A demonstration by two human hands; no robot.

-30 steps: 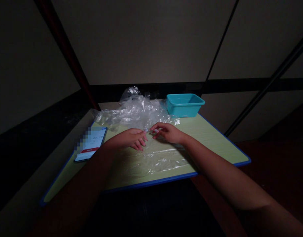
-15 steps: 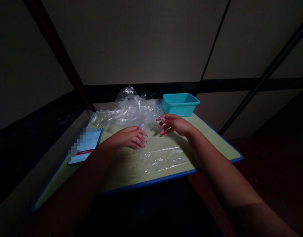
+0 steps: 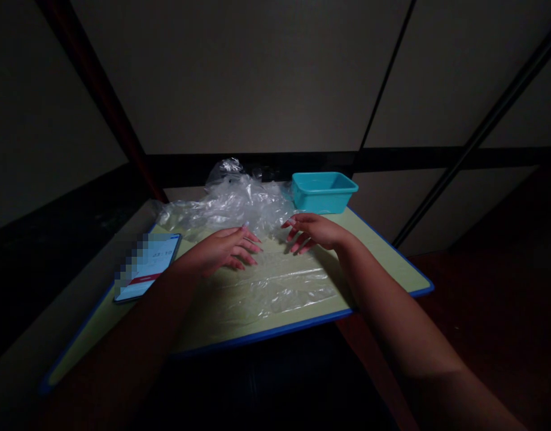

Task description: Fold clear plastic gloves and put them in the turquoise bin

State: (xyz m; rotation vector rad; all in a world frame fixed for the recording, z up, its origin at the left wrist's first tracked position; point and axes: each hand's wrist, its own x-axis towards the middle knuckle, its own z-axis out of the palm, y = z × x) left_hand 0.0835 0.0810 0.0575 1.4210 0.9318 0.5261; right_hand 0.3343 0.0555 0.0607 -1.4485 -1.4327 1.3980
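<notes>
My left hand hovers over the middle of the table, fingers apart and holding nothing. Opposite it, my right hand is raised with its fingers loosely curved and spread, also with nothing in it. Below and between them a clear plastic bag lies flat near the front edge. Behind both hands spreads a crumpled heap of clear plastic bags. A turquoise plastic basket stands just beyond my right hand; its floor is hidden.
The yellow-green table has a blue rim. A tablet or large phone with a lit screen lies at the left, beside my left forearm. Pale panels with dark strips rise behind the table.
The view has shifted slightly, moving the table and its things a little to the left. Both hands stay apart and open, with small finger movements.
</notes>
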